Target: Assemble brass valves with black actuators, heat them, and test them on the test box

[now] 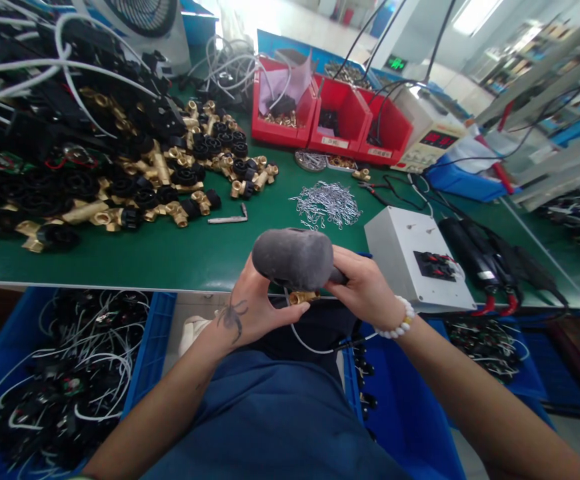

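Much hidden behind dk grey rounded obj. [293, 259], at near edge of green table [200, 257]: fingers of L hand [250, 303], part of brass fitting [301, 299] below. Can't ID obj. On L, thumb stretched out at fitting; can't tell if gripping. W/ R hand [367, 288], gripping obj.'s R side, forearms angled inward.

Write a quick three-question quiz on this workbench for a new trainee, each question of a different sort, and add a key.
1. Multiple choice: What shows between the left hand and the right hand?
A) a white fan
B) a rounded dark grey object
C) a digital display

2. True or false: As the camera sees it, the pile of silver metal clips lies right of the L-shaped metal tool on the green bench.

3. Fill the gap: The white beaded bracelet is on the person's ___ wrist.

Key: 1. B; 2. True; 3. right
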A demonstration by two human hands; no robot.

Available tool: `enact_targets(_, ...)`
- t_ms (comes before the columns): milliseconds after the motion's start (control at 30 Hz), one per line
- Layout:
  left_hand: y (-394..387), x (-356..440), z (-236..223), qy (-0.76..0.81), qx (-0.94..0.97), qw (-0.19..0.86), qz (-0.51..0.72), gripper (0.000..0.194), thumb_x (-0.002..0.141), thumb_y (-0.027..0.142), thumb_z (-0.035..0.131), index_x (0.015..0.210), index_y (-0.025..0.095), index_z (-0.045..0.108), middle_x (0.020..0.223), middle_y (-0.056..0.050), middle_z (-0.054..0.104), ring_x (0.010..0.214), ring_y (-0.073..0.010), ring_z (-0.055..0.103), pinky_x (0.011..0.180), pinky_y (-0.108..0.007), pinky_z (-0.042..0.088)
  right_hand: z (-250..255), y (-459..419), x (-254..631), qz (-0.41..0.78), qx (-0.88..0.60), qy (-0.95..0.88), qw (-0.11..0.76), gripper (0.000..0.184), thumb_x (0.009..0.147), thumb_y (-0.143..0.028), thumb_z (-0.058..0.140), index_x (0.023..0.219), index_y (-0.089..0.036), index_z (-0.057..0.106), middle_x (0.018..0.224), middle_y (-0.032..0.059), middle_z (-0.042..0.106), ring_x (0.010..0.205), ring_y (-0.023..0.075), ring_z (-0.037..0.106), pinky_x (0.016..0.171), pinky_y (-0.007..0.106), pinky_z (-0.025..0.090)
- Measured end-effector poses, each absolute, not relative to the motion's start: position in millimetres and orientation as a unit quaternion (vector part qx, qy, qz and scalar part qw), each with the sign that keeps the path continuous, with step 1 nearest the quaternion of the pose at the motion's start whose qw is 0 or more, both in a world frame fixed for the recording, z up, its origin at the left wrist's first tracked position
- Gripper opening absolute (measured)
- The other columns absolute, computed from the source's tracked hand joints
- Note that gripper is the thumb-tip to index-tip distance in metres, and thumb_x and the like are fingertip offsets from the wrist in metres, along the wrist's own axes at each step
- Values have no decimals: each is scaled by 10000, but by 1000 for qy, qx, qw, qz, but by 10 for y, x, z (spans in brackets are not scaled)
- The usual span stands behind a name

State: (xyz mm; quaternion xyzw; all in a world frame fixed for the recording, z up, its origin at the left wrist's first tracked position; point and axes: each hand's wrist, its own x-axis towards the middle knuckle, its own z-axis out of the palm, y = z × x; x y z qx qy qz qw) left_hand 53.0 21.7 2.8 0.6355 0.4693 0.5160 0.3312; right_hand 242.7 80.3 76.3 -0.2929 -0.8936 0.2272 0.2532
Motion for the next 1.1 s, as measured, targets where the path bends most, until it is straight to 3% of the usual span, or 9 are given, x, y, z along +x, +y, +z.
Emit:
enact_targets(133, 194, 522, 71, 467, 640, 319, 519, 483, 700, 251, 807, 1112, 205, 559, 1173, -71, 509, 1087, -205, 564, 843, -358, 584, 969, 720, 2562, 256, -387, -841, 278, 179, 914, -343, 660, 853, -178, 629, 718, 4, 595, 618, 116, 523, 553, 252, 385)
enact_targets(300, 194, 533, 100, 479, 641, 305, 516, 527, 690, 255, 807, 1138, 182, 539, 1170, -82, 494, 1102, -206, 548, 871, -360, 575, 1128, 506, 2813, 371, -394, -717, 440, 187, 987, -406, 558, 939, -226, 571, 592, -40, 408, 461, 94, 373, 424, 240, 295)
enact_targets(400, 199, 540, 82, 483, 647, 304, 506, 705, 709, 287, 794, 1332, 179, 482, 1226, -103, 475, 1141, -226, 538, 914, -390, 568, 1093, 448, 2901, 354, -458, -761, 294, 442, 972, -571, 504, 759, -186, 532, 522, -34, 371, 432, 80, 304, 384, 234, 216)
enact_targets(500, 203, 536, 58, 487, 662, 293, 489, 722, 736, 313, 774, 1385, 185, 486, 1217, -100, 459, 1135, -230, 536, 975, -427, 541, 1115, 459, 2955, 316, -514, -784, 147, 627, 916, -709, 474, 601, -166, 474, 514, 7, 427, 454, 84, 344, 399, 246, 239)
enact_targets(700, 211, 532, 37, 472, 671, 284, 497, 716, 734, 318, 775, 1382, 184, 503, 1190, -94, 457, 1110, -220, 536, 960, -401, 549, 1207, 467, 2931, 356, -496, -672, 419, 629, 927, -747, 382, 655, -191, 491, 437, -39, 293, 366, 83, 268, 376, 257, 188)
enact_targets(833, 200, 527, 48, 482, 665, 289, 491, 704, 727, 313, 776, 1367, 186, 511, 1191, -94, 456, 1102, -219, 540, 944, -409, 557, 1150, 466, 2869, 349, -519, -758, 183, 653, 866, -774, 479, 603, -176, 474, 480, -6, 416, 412, 85, 334, 375, 241, 226)
enact_targets(900, 198, 524, 52, 483, 662, 293, 492, 691, 731, 315, 772, 1361, 194, 514, 1193, -92, 457, 1103, -218, 541, 941, -406, 559, 1173, 474, 2898, 330, -521, -776, 133, 650, 886, -746, 480, 580, -172, 461, 494, 0, 420, 433, 83, 339, 388, 241, 235)
enact_targets(1033, 205, 526, 52, 475, 677, 274, 491, 696, 740, 332, 765, 1367, 159, 517, 1190, -107, 463, 1129, -235, 524, 984, -429, 535, 1236, 483, 2965, 331, -492, -724, 352, 633, 971, -695, 348, 608, -186, 449, 450, -27, 334, 384, 80, 285, 381, 257, 189)
enact_targets(1100, 205, 529, 52, 477, 678, 269, 491, 701, 738, 332, 764, 1368, 147, 517, 1190, -111, 463, 1128, -236, 521, 981, -427, 535, 1223, 486, 2939, 349, -484, -722, 350, 624, 948, -713, 389, 620, -187, 461, 456, -31, 347, 379, 79, 289, 373, 252, 189)
